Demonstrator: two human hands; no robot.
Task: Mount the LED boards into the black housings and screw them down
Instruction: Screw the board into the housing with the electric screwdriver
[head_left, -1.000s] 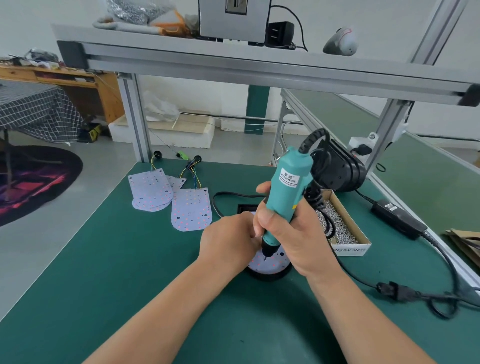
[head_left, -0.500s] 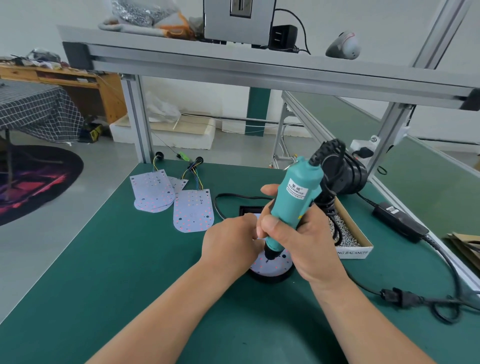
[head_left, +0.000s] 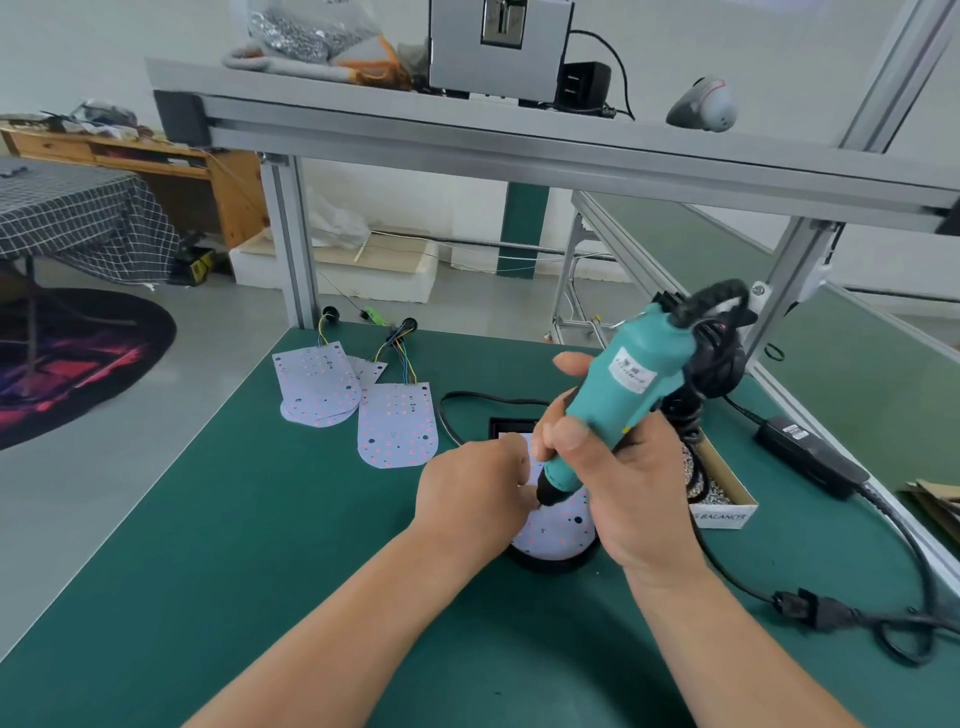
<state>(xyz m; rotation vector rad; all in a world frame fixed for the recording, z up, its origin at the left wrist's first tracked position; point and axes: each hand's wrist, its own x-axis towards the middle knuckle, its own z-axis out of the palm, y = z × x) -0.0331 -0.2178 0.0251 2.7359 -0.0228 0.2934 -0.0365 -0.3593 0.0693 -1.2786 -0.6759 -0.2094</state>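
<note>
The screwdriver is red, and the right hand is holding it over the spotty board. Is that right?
Not quite: the screwdriver is teal, not red. The head view shows the right hand holding it over the spotty board.

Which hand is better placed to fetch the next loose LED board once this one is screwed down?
Probably left. The left hand is on the side of the loose white LED boards; the right hand grips the teal electric screwdriver.
</note>
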